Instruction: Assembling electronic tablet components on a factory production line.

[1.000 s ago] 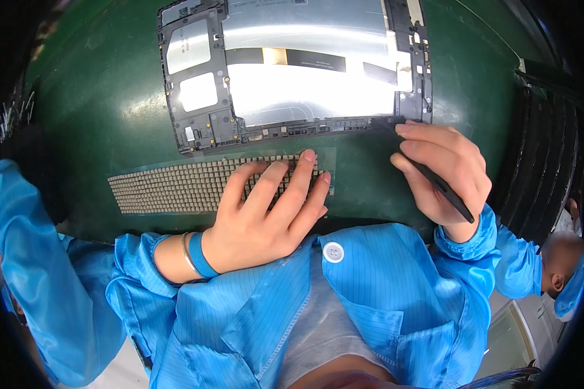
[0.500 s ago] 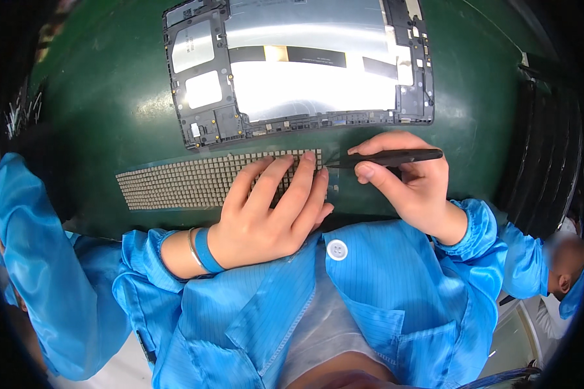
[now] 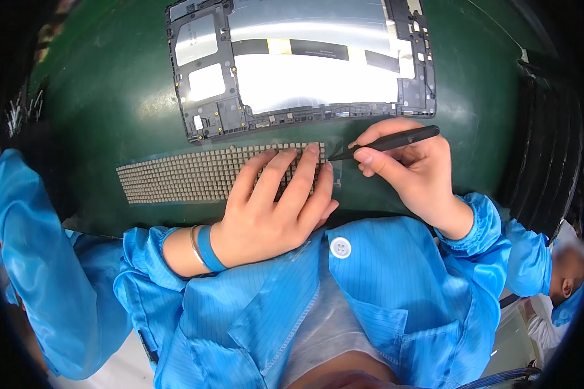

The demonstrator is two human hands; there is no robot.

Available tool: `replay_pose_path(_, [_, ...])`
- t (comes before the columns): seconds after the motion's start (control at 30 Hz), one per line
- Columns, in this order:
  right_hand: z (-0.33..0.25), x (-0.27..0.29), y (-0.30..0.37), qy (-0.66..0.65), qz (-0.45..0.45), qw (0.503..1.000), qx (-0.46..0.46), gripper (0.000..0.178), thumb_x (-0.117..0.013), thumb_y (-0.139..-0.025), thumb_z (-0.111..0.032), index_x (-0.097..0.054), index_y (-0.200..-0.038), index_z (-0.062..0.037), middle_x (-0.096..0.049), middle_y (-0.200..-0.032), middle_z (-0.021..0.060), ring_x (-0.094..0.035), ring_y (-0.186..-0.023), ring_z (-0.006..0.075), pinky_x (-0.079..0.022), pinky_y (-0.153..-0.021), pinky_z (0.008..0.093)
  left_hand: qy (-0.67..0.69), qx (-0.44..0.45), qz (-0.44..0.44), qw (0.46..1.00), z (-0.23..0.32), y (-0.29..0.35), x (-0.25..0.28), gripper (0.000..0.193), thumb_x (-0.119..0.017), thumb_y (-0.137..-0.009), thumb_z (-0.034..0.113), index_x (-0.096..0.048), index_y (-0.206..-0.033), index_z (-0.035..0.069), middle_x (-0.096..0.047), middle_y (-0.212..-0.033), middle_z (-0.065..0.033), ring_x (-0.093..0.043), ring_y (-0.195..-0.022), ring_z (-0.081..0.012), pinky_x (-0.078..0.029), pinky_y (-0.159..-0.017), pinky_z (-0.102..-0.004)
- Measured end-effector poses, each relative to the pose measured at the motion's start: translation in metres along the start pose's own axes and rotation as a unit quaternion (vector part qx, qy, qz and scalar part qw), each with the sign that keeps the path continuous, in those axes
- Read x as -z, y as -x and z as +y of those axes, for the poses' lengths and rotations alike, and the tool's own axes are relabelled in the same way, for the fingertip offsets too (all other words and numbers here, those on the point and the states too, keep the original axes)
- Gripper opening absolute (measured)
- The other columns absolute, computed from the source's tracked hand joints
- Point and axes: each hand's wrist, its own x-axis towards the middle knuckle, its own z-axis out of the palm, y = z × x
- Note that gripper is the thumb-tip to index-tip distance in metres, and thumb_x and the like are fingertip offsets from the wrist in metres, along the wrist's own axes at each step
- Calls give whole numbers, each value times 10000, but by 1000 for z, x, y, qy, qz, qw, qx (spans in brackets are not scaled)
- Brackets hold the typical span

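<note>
A long sheet of small grey-beige square pads [image 3: 182, 178] on clear backing lies across the green table in front of me. My left hand [image 3: 266, 217] rests on its right part with fingers spread, covering some of the pads. Black tweezers [image 3: 405, 138] sit pinched between the thumb and fingers of my right hand [image 3: 425, 172]. Their tips point left and reach the sheet's right edge, close to my left fingertips. Whether a pad is between the tips is too small to tell. Beyond the sheet lies a tablet-like device frame [image 3: 224, 120] with a shiny metal panel [image 3: 318, 81].
Black ridged trays or stacked parts [image 3: 542, 149] stand at the right edge of the green table [image 3: 110, 110]. At far left is a bunch of thin pale pieces [image 3: 23, 113]. A blue sleeve [image 3: 42, 259] of another person shows at left, and another person [image 3: 568, 272] sits at right.
The tweezers have tilted, with their rear end higher and their tips at the sheet's right edge. My right hand has turned slightly with them. My left hand stays on the sheet.
</note>
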Motion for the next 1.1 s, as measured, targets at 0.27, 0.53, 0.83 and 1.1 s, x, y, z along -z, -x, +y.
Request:
replay_pose_path(0.27, [-15, 43, -5, -37, 47, 985, 159, 147, -683, -860, 56, -649, -1003, 61, -685, -1000, 177, -655, -753, 153, -546, -643, 250, -8, 1, -1, 1000, -1, 1, 0, 354, -661, -848, 334, -709, -1128, 123, -617, -1249, -157, -606, -1014, -290, -519, -844, -411])
replay_pose_path(0.53, [-10, 67, -17, 34, 49, 979, 194, 148, -689, -871, 5, -641, -1008, 40, -677, -973, 161, -637, -745, 148, -537, -672, 259, -4, 7, -4, 1000, -5, 1, -1, 367, -654, -858, 333, -705, -1161, 132, -607, -1281, -156, -600, -1071, -292, -501, -870, -408])
replay_pose_path(0.83, [-11, 62, -17, 67, 61, 977, 191, 146, -692, -863, 18, -649, -1001, 40, -682, -961, 158, -651, -756, 158, -549, -671, 264, -13, 1, -7, 1000, -7, 2, -1, 361, -633, -879, 334, -701, -1174, 136, -615, -1281, -161, -615, -1079, -284, -501, -867, -396])
replay_pose_path(1.1, [-18, 57, -12, 92, 72, 975, 188, 147, -695, -843, 47, -655, -985, 45, -684, -958, 154, -659, -771, 178, -550, -677, 281, -9, -1, -9, 1000, -7, 2, 0, 369, -648, -863, 336, -702, -1173, 142, -610, -1293, -160, -613, -1084, -281, -500, -873, -394])
